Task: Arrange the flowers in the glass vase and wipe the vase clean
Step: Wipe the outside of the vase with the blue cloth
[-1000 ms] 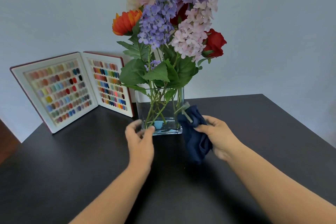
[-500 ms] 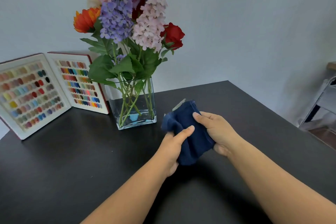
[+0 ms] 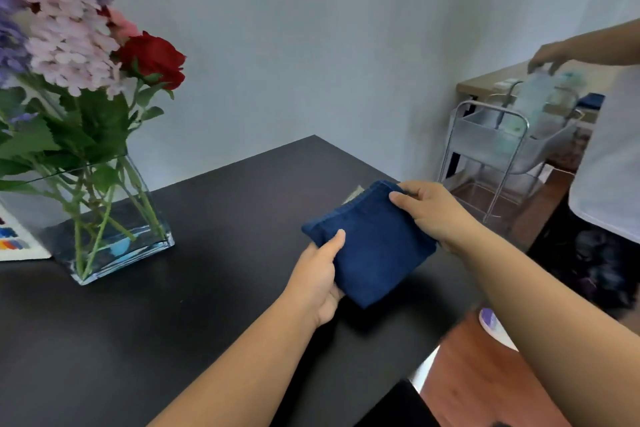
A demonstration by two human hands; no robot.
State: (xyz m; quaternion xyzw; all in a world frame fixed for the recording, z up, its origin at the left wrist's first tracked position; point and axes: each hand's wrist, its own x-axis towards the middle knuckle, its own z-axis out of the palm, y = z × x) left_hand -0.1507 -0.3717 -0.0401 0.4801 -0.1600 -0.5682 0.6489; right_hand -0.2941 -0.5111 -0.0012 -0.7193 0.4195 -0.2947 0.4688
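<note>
Both hands have come together on the blue cloth (image 3: 374, 246), now folded flat over the black table (image 3: 207, 288). Left hand (image 3: 320, 279) pinches its near-left edge, right hand (image 3: 433, 210) grips the far corner. At ten o'clock, well apart, stands the glass vase (image 3: 114, 229) of flowers (image 3: 72, 42).

Soft even daylight, faint shadows under cloth (image 3: 372, 246), wide-angle warp at edges, bg person (image 3: 602, 135) blurred.

Bare counter (image 3: 214, 218) lies between the glass vase (image 3: 114, 218) and the folded cloth (image 3: 374, 246). Beyond the counter's right edge stand a wire cart (image 3: 498, 149) and what seems a second person (image 3: 609, 156).
</note>
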